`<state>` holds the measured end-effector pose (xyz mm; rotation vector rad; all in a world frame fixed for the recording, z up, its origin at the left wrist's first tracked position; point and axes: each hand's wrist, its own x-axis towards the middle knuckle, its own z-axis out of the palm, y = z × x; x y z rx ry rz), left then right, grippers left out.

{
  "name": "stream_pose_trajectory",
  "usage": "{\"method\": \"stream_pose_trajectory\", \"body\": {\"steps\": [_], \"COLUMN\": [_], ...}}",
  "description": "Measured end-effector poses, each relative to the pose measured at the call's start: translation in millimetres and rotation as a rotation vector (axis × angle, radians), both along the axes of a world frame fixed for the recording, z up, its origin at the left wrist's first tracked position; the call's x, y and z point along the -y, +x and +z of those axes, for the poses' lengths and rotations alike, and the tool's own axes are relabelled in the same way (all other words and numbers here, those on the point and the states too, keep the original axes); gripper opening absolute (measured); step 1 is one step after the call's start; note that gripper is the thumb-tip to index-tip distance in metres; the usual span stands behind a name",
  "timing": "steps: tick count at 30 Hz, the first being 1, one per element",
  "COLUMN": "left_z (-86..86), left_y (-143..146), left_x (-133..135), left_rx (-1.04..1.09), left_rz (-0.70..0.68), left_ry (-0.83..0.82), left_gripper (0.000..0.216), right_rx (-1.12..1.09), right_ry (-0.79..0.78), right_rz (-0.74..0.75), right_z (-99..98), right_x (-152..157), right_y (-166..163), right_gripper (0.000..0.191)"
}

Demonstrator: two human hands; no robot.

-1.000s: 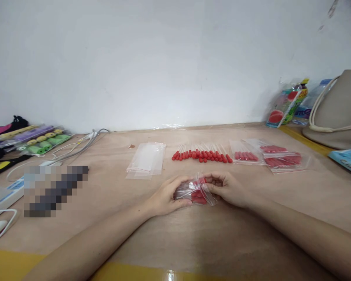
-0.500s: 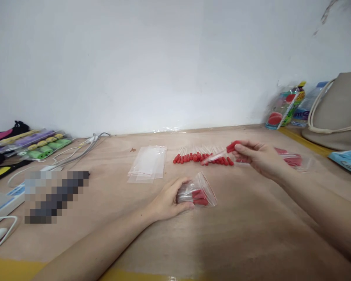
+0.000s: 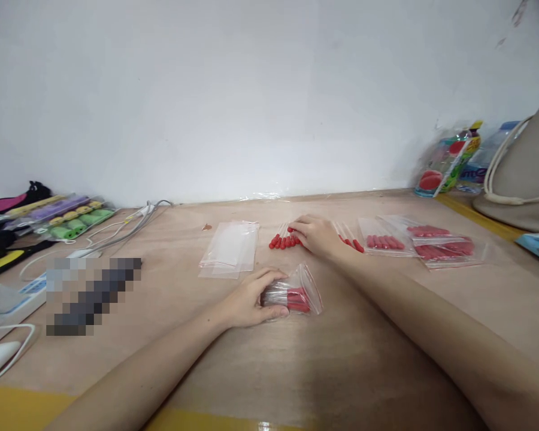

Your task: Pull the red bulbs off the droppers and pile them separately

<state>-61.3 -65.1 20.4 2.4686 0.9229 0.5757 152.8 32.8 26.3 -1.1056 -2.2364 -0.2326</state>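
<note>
Nearest, the left hand (image 3: 251, 299) pinches a small clear bag (image 3: 303, 292) against the table (image 3: 341, 359), thumb and fingers pressed together on its left end. The bag looks light, limp and slippery, and is best held by an edge rather than its middle. Farther back, the right hand (image 3: 317, 234) curls over a row of red-tipped tubes (image 3: 282, 241). Whether it pinches one, I cannot tell. The tubes look thin and brittle.
</note>
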Motion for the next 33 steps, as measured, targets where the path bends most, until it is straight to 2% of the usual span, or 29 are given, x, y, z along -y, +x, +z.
{"method": "stream_pose_trajectory", "body": {"steps": [3, 6, 9, 13, 16, 19, 21, 23, 28, 33], "left_z": [-0.3, -0.6, -0.3, 0.3, -0.7, -2.8, -4.2, -5.1, -3.4, -0.3], "left_y": [1, 1, 1, 1, 2, 4, 5, 6, 9, 13], "left_x": [0, 0, 0, 0, 0, 0, -1, -1, 2, 3], "left_rx": [0.005, 0.009, 0.005, -0.003, 0.006, 0.020, 0.025, 0.031, 0.007, -0.012], "left_rz": [0.000, -0.006, -0.004, 0.003, 0.012, 0.015, 0.016, 0.007, -0.011, -0.011], "left_ry": [-0.003, -0.004, -0.013, -0.015, -0.009, -0.002, 0.003, 0.014, 0.045, 0.054], "left_gripper": [0.054, 0.054, 0.053, 0.053, 0.054, 0.056, 0.057, 0.056, 0.048, 0.038], "right_rx": [0.206, 0.257, 0.187, -0.072, -0.221, -0.270, -0.297, -0.304, -0.272, -0.225], "right_ry": [-0.009, -0.070, -0.108, -0.174, -0.290, -0.502, -0.638, -0.704, -0.687, -0.605], "right_rz": [-0.097, -0.117, -0.104, -0.064, 0.041, 0.215, 0.310, 0.381, 0.499, 0.476], "right_z": [3.3, 9.8, 15.7, 11.6, -1.2, -12.1, -14.5, -12.8, -4.3, -5.3], "right_x": [4, 10, 22, 48, 73, 92, 99, 102, 101, 104], "right_y": [-4, -5, 1, 20, 36, 43, 42, 38, 32, 28], "right_gripper": [0.019, 0.018, 0.018, 0.017, 0.012, 0.013, 0.018, 0.022, 0.022, 0.036]}}
